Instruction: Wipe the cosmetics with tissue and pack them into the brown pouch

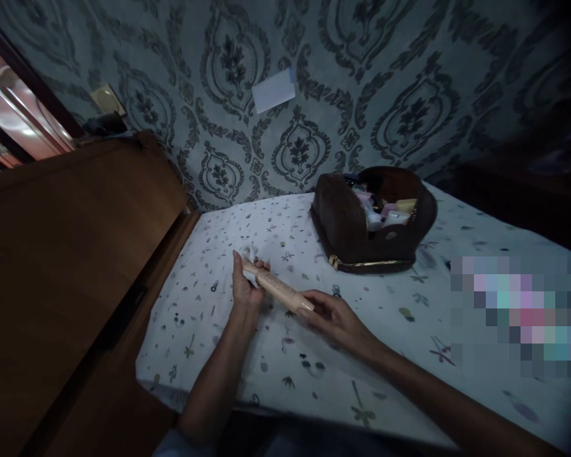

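Observation:
A long, slim beige tube (285, 292) slants across the space between my hands, above the patterned cloth. My right hand (335, 315) is closed on its lower right end, thumb and fingers pinching it. At its upper left end, my left hand (248, 289) curls around the tube with the thumb upright. Something small and white (249, 253) shows just past my left fingertips; whether it is held or lies on the cloth I cannot tell. Behind my right hand stands a brown zippered case (356, 238), its top open, with several small bottles and tubes inside.
White cloth with small printed figures (266, 381) covers the surface under my hands. A wooden panel (76, 241) rises along the left side. Patterned wallpaper (299, 149) with a white plate (273, 91) is behind. A blurred-out patch (523, 317) hides something at the right.

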Available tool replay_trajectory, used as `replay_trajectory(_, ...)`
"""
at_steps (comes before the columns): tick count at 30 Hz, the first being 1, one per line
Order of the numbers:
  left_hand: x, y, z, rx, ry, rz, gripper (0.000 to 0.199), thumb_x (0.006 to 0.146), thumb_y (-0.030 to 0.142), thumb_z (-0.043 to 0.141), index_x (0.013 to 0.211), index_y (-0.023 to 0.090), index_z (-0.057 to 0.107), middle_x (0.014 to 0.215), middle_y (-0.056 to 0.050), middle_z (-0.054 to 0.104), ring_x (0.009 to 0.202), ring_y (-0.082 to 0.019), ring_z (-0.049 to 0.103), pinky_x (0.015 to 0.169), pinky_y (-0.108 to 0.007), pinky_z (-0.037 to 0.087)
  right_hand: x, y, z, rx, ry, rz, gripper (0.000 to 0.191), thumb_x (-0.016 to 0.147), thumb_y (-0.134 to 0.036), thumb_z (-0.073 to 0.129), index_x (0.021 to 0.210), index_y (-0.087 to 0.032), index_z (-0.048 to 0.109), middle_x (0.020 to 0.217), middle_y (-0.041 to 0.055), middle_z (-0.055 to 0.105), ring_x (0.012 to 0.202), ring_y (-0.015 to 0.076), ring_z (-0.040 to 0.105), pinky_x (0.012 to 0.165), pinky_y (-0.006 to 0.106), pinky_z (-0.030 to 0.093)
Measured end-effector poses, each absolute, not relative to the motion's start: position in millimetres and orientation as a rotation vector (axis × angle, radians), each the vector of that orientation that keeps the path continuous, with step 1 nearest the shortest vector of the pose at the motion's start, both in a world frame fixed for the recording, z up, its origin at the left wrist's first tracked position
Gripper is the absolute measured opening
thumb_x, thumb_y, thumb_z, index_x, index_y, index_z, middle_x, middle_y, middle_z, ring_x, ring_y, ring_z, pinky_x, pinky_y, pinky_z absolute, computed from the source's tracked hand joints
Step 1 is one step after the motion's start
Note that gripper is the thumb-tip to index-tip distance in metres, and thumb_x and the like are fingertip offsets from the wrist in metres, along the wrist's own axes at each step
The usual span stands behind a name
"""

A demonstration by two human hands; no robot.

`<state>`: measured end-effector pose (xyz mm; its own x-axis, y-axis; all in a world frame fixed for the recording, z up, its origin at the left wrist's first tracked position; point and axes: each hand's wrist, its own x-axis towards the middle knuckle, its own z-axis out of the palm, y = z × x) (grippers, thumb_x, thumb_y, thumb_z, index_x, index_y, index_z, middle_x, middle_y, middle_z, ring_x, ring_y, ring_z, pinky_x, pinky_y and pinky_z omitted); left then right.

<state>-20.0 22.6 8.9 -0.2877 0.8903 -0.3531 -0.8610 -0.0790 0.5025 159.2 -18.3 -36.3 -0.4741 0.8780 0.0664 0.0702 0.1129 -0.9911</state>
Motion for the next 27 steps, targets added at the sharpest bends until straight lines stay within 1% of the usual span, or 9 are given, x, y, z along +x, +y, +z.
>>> replay_trajectory(2,-16.9,21.3,8.3,0.092,0.736,1.719,0.039,0.086,0.055,0.065,0.08,0.018,0.054,0.061,0.003,0.056,0.051,-0.008,0.056,0.061,-0.023,0.055,158.5,-18.1,-37.2,-0.918,-1.65,1.505,0.056,0.081,-0.067,0.06,0.104,-0.016,0.064,0.074,0.0017,0.06,0.062,0.0147,0.055,0.055,0.026,0.044)
replay_trajectory(5,-9.5,19.1,5.9,0.15,0.771,1.727,0.036,0.082,0.052,0.07,0.08,0.019,0.055,0.063,0.004,0.057,0.053,-0.008,0.058,0.066,-0.025,0.056,156.3,-16.6,-39.1,-0.885,-1.635,1.586,0.057,0.079,-0.071,0.06,0.097,-0.017,0.063,0.069,0.0,0.056,0.059,0.0143,0.055,0.054,0.026,0.045)
replay_trajectory(9,5.0,11.5,-0.9,0.293,0.898,1.674,0.04,0.068,0.046,0.082,0.083,0.019,0.058,0.065,0.004,0.059,0.058,-0.011,0.062,0.069,-0.027,0.056,152.5,-14.6,-41.9,-0.841,-1.594,1.601,0.053,0.078,-0.07,0.061,0.093,-0.019,0.058,0.069,-0.0011,0.056,0.058,0.0144,0.055,0.053,0.026,0.045)
replay_trajectory(13,21.7,1.3,-7.8,0.461,0.908,1.604,0.047,0.054,0.036,0.089,0.084,0.018,0.057,0.065,0.004,0.061,0.057,-0.011,0.061,0.061,-0.024,0.051,152.7,-15.8,-46.7,-0.936,-1.7,1.25,0.034,0.083,-0.053,0.062,0.093,-0.021,0.056,0.082,0.0019,0.064,0.071,0.0172,0.059,0.061,0.028,0.049)
replay_trajectory(16,31.3,-3.1,-9.5,0.543,0.886,1.556,0.049,0.052,0.033,0.089,0.087,0.018,0.057,0.065,0.003,0.062,0.057,-0.012,0.062,0.057,-0.023,0.049,156.5,-17.2,-51.0,-1.123,-1.846,0.825,0.023,0.081,-0.04,0.064,0.094,-0.023,0.055,0.086,0.0025,0.065,0.071,0.0191,0.06,0.065,0.031,0.048)
replay_trajectory(19,34.7,-4.0,-7.6,0.537,0.892,1.543,0.052,0.053,0.034,0.088,0.09,0.018,0.057,0.067,0.002,0.064,0.061,-0.015,0.065,0.059,-0.026,0.051,160.4,-16.8,-54.3,-1.173,-1.925,0.532,0.018,0.082,-0.035,0.062,0.095,-0.024,0.056,0.088,0.0035,0.064,0.074,0.0209,0.061,0.064,0.032,0.048)
replay_trajectory(21,33.3,-3.4,-6.4,0.5,0.905,1.547,0.051,0.054,0.036,0.088,0.089,0.017,0.056,0.067,0.001,0.065,0.063,-0.017,0.067,0.061,-0.028,0.053,161.3,-15.8,-55.3,-1.138,-1.939,0.506,0.021,0.083,-0.036,0.062,0.099,-0.024,0.057,0.093,0.005,0.065,0.078,0.022,0.063,0.064,0.032,0.049)
replay_trajectory(24,28.6,-1.2,-8.1,0.441,0.926,1.546,0.048,0.055,0.036,0.087,0.087,0.017,0.057,0.068,-0.001,0.066,0.064,-0.018,0.067,0.065,-0.03,0.054,159.9,-15.2,-54.1,-1.079,-1.91,0.632,0.036,0.083,-0.043,0.066,0.112,-0.024,0.057,0.1,0.0068,0.067,0.082,0.0232,0.064,0.067,0.033,0.051)
replay_trajectory(27,25.2,1.5,-12.5,0.411,0.921,1.547,0.046,0.054,0.034,0.087,0.085,0.016,0.058,0.068,0.0,0.066,0.063,-0.017,0.067,0.066,-0.03,0.054,157.5,-16.0,-49.8,-1.095,-1.881,0.831,0.042,0.087,-0.05,0.06,0.119,-0.023,0.056,0.092,0.0047,0.069,0.073,0.0218,0.064,0.063,0.033,0.05)
